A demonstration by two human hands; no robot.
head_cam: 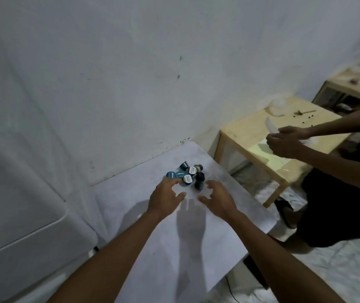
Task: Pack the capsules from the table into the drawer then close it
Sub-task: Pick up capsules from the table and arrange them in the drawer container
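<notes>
Left hand [166, 195]: held open, fingers spread and curled, palm down over the white table [196, 248]; nothing gripped. Fingertips are seen just beside the near-left edge of the capsules; contact cannot be told.
Right hand [218, 197]: held open as well, fingers curled inward, thumb pointed toward the left hand; nothing gripped. It is placed just beside the near-right edge of the pile.
Capsules [187, 174]: found in a small loose cluster on the far part of the white table, between and just beyond the two hands. Teal and dark bodies are seen, some lying tipped on their sides, a few with pale round foil tops turned up. Exact count cannot be told because of blur.
Table: white surface, set against the white wall [130, 73]; shadows of both hands are cast on it below the hands.
Drawer: cannot be picked out.
White unit [17, 193]: a large pale surface with a rounded edge is seen at the left, beside the table; what it is cannot be told.
Wooden table [262, 136]: placed to the right of the white table, well apart from the capsules; small dark bits and a clear plastic item are scattered on its top.
Other person [284, 143]: hands and forearms are seen at the right edge, over the wooden table; something pale is held, identity unclear. Dark clothing is worn.
Floor [338, 270]: pale, patterned, visible at the lower right.
</notes>
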